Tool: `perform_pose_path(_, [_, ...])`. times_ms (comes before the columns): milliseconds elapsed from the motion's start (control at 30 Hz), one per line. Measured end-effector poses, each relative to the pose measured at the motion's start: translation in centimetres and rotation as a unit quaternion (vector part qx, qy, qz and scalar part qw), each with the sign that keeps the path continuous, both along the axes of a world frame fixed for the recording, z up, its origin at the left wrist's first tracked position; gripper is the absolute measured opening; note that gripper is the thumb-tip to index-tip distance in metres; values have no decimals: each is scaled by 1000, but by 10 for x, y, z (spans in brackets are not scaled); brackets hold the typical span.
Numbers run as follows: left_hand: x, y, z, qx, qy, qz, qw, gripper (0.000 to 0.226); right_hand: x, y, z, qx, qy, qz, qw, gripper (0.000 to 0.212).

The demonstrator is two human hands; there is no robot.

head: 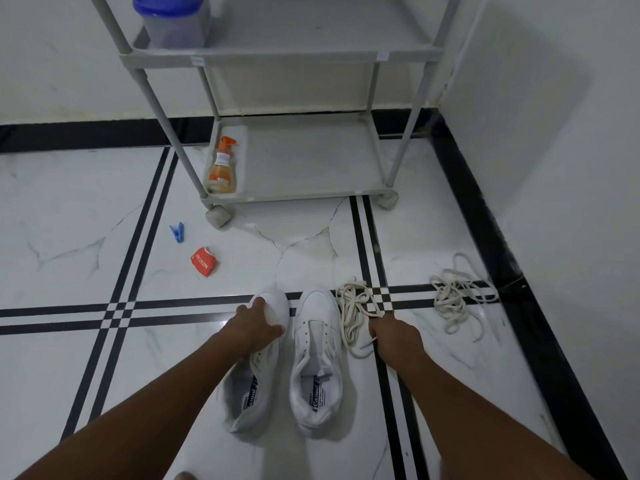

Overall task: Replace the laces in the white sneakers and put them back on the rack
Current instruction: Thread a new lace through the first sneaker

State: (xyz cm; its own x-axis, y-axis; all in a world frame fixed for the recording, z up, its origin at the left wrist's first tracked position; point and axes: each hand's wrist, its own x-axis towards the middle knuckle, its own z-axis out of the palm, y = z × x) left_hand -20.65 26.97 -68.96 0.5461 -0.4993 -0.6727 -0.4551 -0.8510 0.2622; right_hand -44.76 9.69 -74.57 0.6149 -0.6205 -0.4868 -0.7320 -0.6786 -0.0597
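Two white sneakers stand side by side on the tiled floor, toes pointing away from me, both without laces. My left hand (pixel 258 325) grips the toe of the left sneaker (pixel 251 386). The right sneaker (pixel 317 362) stands untouched. My right hand (pixel 393 336) is closed on a strand of the cream lace bundle (pixel 355 315) lying just right of that sneaker. A second tangle of cream laces (pixel 457 294) lies farther right near the wall. The grey rack (pixel 304 140) stands ahead, its bottom shelf mostly bare.
An orange pump bottle (pixel 221 166) stands at the left end of the rack's bottom shelf, and a blue-lidded jar (pixel 173 19) sits on the upper shelf. A blue clothes peg (pixel 177 232) and a red sachet (pixel 204 261) lie on the floor. A white wall (pixel 554 168) closes off the right.
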Motion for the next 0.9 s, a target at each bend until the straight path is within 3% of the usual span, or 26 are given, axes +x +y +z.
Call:
perform_pose_path(167, [-3, -4, 1, 10, 5, -4, 1000, 87, -6, 6, -6, -48, 25, 25, 998, 27])
perform_pose_path(300, [-14, -12, 13, -6, -125, -87, 988, 82, 8, 3, 10, -43, 19, -13, 999, 26])
perform_pose_path(367, [-21, -22, 20, -119, -136, -112, 977, 83, 33, -6, 37, 2, -17, -53, 998, 17])
perform_pose_path(467, [-29, -43, 31, -235, -67, -134, 960, 85, 77, -15, 91, 175, -92, -69, 978, 17])
perform_pose_path(533, [-29, -55, 39, -267, 2, -103, 958, 66, 97, -12, 128, 255, -125, -52, 957, 15])
perform_pose_path(600, [-26, -60, 49, -276, 20, -109, 955, 33, 109, -9, 150, 253, -165, -48, 952, 10])
perform_pose_path(700, [-18, -57, 62, -243, -20, -139, 960, 27, 114, -7, 155, 281, -211, -76, 933, 17])
perform_pose_path(767, [-11, -54, 67, -283, -27, -46, 958, 27, 112, -7, 150, 288, -186, -75, 936, 26])
perform_pose_path(800, [-8, -53, 71, -332, -4, 65, 941, 28, 111, -8, 143, 275, -167, -71, 944, 24])
perform_pose_path(833, [-4, -53, 78, -388, 43, 216, 895, 27, 108, -10, 134, 260, -151, -77, 951, 17])
perform_pose_path(867, [4, -52, 85, -439, 112, 378, 808, 25, 104, -12, 123, 243, -137, -87, 956, 10])
perform_pose_path(900, [14, -52, 94, -479, 189, 510, 689, 23, 97, -15, 110, 225, -121, -103, 961, 9])
